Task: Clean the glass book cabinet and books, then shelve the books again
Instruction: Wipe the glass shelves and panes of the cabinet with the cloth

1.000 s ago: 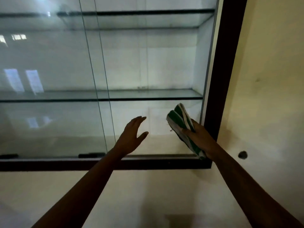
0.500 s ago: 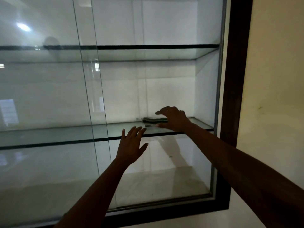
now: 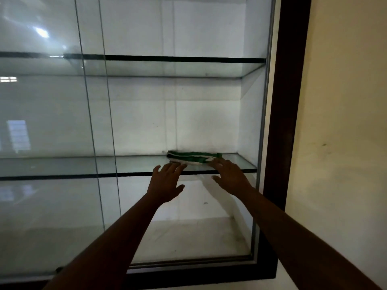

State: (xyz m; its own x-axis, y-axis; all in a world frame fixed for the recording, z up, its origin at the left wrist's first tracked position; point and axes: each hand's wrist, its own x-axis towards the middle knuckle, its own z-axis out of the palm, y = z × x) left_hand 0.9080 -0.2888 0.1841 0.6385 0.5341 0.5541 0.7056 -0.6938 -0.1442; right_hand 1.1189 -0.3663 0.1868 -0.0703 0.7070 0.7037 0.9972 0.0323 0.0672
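- The glass book cabinet (image 3: 287, 101) fills your view, its dark frame set against a cream wall (image 3: 345, 122) on the right; its top and left run out of the picture.
- The sliding pane (image 3: 41, 122) on the left carries bright reflections, so what lies behind it is hard to make out.
- Both your forearms rise from the bottom edge, which cuts them off, to the near lip of the middle glass shelf (image 3: 136, 164).
- Your left hand (image 3: 167, 183) is spread flat, back toward you, holding nothing; half a second ago it hung below the shelf.
- Your right hand (image 3: 230, 178) is likewise splayed and empty; half a second ago it covered the cloth.
- The green-and-white cloth (image 3: 192, 156) lies folded at the shelf's far right; whether either hand's fingertips touch its near edge cannot be told.
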